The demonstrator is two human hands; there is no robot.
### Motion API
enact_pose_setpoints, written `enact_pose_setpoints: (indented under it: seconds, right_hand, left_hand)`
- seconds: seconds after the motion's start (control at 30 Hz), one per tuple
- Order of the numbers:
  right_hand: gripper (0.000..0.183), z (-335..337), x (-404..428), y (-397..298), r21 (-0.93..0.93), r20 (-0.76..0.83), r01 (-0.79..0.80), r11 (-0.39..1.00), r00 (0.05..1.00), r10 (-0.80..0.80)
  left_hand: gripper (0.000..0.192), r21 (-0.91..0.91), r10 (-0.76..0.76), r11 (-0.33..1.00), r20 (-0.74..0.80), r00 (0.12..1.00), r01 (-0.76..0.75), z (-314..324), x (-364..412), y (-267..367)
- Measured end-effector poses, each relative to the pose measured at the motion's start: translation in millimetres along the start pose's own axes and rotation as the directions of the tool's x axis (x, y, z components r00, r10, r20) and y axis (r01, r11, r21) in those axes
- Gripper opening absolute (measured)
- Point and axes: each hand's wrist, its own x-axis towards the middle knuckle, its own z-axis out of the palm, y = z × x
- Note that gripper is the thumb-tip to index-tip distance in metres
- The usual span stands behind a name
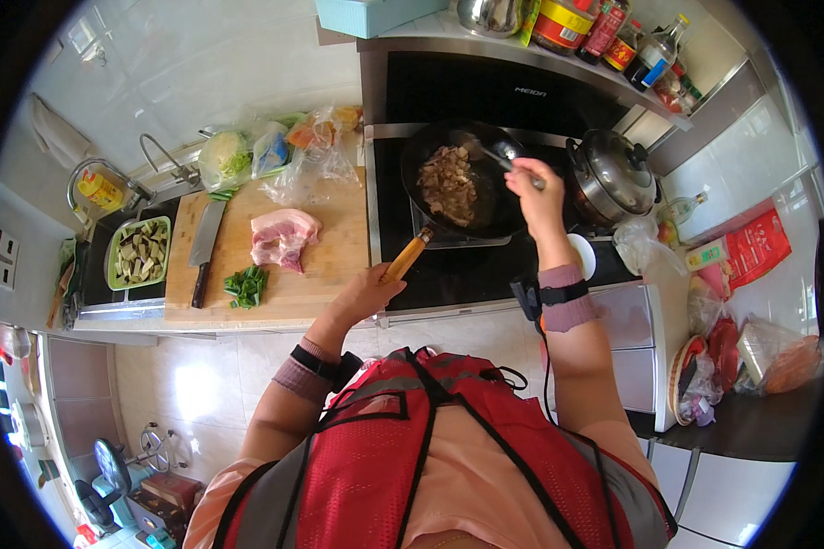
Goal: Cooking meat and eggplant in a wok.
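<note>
A black wok (498, 199) rests on the gas stove, with browned pieces of food (448, 184) in its left part. My left hand (367, 291) is closed around the wok's wooden handle (407, 257). Above the wok's right side, my right hand (539, 192) grips a metal cooking utensil (498, 159); its far end reaches into the wok near the food, and its exact shape is blurred. Left of the stove, a wooden cutting board (323, 295) holds a slab of raw pork (285, 233), cut green vegetable pieces (246, 287) and a cleaver (208, 233).
A lidded steel pot (611, 178) stands right of the wok, with a white dish (581, 255) in front. A green basket of cut eggplant (139, 254) sits at the sink. Bagged vegetables (224, 159) lie behind the board. Bottles and jars (563, 26) line the shelf above.
</note>
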Motion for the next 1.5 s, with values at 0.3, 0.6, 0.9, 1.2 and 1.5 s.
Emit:
enact_pose_setpoints:
  seconds: [0.3,0.6,0.9,1.2,1.5]
  right_hand:
    - [0.014,-15.0,-61.1,-123.9,-0.204,0.307,0.034,0.978,0.951,0.031]
    - [0.013,3.6,-45.8,-43.9,-0.339,0.143,0.318,0.886,0.948,-0.285]
    - [0.013,-38.2,-67.7,-101.5,-0.24,0.334,0.083,0.967,0.943,0.002]
    - [0.012,-24.5,-60.0,-82.3,-0.398,0.332,0.223,0.89,0.939,-0.087]
    - [0.01,-40.2,-55.2,-95.3,-0.5,0.437,0.317,0.806,0.896,-0.081]
  left_hand:
    - [0.028,-0.028,-0.002,1.0,-0.023,1.0,0.001,-0.9,-3.0,-11.5]
    - [0.032,-0.021,-0.013,1.0,-0.008,1.0,0.013,1.1,2.2,-8.6]
    - [0.037,0.009,-0.046,0.999,-0.01,0.999,0.046,-3.2,-3.8,-4.3]
    - [0.025,-0.037,0.004,0.999,-0.001,1.0,-0.004,1.0,2.4,-7.0]
    - [0.026,-0.038,0.005,0.999,-0.01,1.0,-0.005,0.1,-1.5,-8.5]
